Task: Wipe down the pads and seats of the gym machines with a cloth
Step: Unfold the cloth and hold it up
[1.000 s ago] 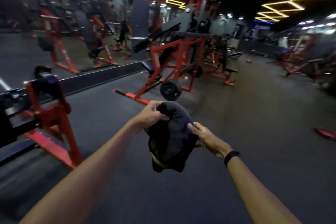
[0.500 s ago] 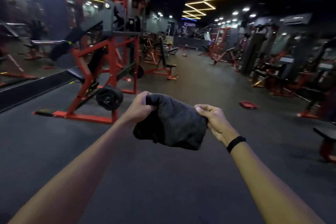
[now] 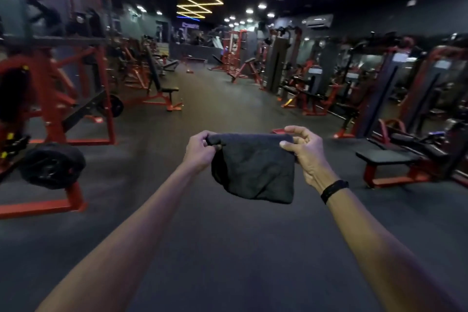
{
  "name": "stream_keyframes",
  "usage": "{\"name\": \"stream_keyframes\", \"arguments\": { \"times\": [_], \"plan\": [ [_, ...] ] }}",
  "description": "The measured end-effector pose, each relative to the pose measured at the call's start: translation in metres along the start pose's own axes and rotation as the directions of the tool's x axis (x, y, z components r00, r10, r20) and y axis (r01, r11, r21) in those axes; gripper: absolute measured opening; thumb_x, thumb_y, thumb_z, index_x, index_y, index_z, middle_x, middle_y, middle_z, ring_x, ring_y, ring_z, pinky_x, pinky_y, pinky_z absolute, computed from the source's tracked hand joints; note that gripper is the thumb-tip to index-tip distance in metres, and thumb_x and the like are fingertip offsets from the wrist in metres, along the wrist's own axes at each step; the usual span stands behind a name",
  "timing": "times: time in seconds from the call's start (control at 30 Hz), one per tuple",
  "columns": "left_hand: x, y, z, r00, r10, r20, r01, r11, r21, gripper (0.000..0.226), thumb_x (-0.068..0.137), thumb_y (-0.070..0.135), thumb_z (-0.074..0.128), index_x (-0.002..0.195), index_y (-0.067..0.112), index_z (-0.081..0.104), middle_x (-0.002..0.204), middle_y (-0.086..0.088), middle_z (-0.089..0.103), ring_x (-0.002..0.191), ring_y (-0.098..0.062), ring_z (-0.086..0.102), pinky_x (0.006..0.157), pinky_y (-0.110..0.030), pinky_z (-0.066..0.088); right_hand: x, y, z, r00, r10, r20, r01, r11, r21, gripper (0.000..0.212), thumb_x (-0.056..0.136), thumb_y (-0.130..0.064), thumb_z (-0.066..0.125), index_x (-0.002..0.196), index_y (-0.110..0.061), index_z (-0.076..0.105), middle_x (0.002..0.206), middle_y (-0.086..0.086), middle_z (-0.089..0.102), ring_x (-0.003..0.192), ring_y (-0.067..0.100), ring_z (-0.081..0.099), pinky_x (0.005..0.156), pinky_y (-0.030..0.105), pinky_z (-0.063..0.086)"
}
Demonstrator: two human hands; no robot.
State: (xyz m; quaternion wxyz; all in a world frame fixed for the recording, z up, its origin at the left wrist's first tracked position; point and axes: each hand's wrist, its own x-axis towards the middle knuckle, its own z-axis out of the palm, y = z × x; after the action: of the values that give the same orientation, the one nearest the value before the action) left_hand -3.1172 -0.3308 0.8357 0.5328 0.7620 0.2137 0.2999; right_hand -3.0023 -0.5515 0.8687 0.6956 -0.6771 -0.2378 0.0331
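Note:
A dark cloth hangs folded in front of me, stretched between both hands at chest height. My left hand pinches its upper left corner. My right hand, with a black band on the wrist, pinches the upper right corner. A flat black bench pad on a red frame stands low at the right, about an arm's length beyond my right hand. A red plate-loaded machine with a black weight disc stands at the left.
A wide aisle of dark rubber floor runs straight ahead. An incline bench stands left of it. Rows of red and black machines line the right side. A small red object lies on the floor behind the cloth.
The view has swung to the right, so the red machine slid to the left edge and the aisle came to the centre. The bunched cloth has been spread wider between the hands.

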Motion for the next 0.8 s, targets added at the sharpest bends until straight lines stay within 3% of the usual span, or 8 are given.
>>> {"name": "stream_keyframes", "arguments": {
  "times": [0.1, 0.27, 0.4, 0.53, 0.8],
  "plan": [
    [0.027, 0.005, 0.044, 0.996, 0.031, 0.080, -0.024, 0.996, -0.086, 0.024, 0.093, -0.004, 0.062, 0.087, 0.020, 0.064, 0.075, 0.005, 0.063, 0.065, -0.006, 0.055, 0.051, -0.011, 0.041, 0.031, 0.009, -0.031, 0.997, -0.018, -0.073, 0.017, 1.000, -0.021, 0.032, 0.084, 0.009, 0.072, 0.104, -0.015, 0.065, 0.099, 0.014, 0.071, 0.088, 0.021, 0.069, 0.068, 0.024, 0.057],
    [0.077, 0.013, 0.122, 0.985, 0.063, 0.161, -0.042, 0.991, -0.127, 0.023, 0.094, -0.001, 0.061, 0.090, 0.021, 0.066, 0.083, 0.001, 0.066, 0.073, -0.012, 0.057, 0.060, -0.024, 0.043, 0.085, 0.027, -0.088, 0.986, -0.061, -0.158, 0.053, 0.997, -0.051, 0.035, 0.084, 0.008, 0.073, 0.111, -0.013, 0.064, 0.092, 0.008, 0.072, 0.077, 0.009, 0.071, 0.063, 0.022, 0.056],
    [0.125, 0.033, 0.189, 0.969, 0.097, 0.229, -0.058, 0.983, -0.174, 0.032, 0.092, -0.012, 0.051, 0.091, 0.016, 0.068, 0.087, -0.007, 0.068, 0.080, -0.020, 0.061, 0.069, -0.037, 0.050, 0.138, 0.038, -0.140, 0.969, -0.144, -0.200, 0.128, 0.988, -0.092, 0.036, 0.083, 0.010, 0.073, 0.113, -0.006, 0.063, 0.087, 0.005, 0.070, 0.070, 0.002, 0.069, 0.062, 0.017, 0.054],
    [0.171, 0.069, 0.259, 0.970, 0.092, 0.223, -0.031, 0.965, -0.262, 0.035, 0.087, -0.017, 0.049, 0.090, 0.011, 0.069, 0.092, -0.011, 0.070, 0.092, -0.028, 0.067, 0.085, -0.044, 0.057, 0.191, 0.038, -0.194, 0.957, -0.195, -0.213, 0.164, 0.974, -0.158, 0.031, 0.080, 0.010, 0.076, 0.101, -0.011, 0.068, 0.089, 0.008, 0.070, 0.081, 0.015, 0.069, 0.068, 0.020, 0.056],
    [0.236, 0.102, 0.406, 0.961, 0.061, 0.269, 0.044, 0.929, -0.368, 0.031, 0.085, -0.017, 0.050, 0.098, 0.003, 0.069, 0.091, -0.012, 0.069, 0.090, -0.027, 0.066, 0.089, -0.045, 0.056, 0.276, 0.060, -0.309, 0.920, -0.256, -0.296, 0.177, 0.947, -0.268, 0.033, 0.077, 0.010, 0.079, 0.094, -0.017, 0.070, 0.095, 0.009, 0.071, 0.086, 0.016, 0.069, 0.071, 0.023, 0.058]
  ]
}}
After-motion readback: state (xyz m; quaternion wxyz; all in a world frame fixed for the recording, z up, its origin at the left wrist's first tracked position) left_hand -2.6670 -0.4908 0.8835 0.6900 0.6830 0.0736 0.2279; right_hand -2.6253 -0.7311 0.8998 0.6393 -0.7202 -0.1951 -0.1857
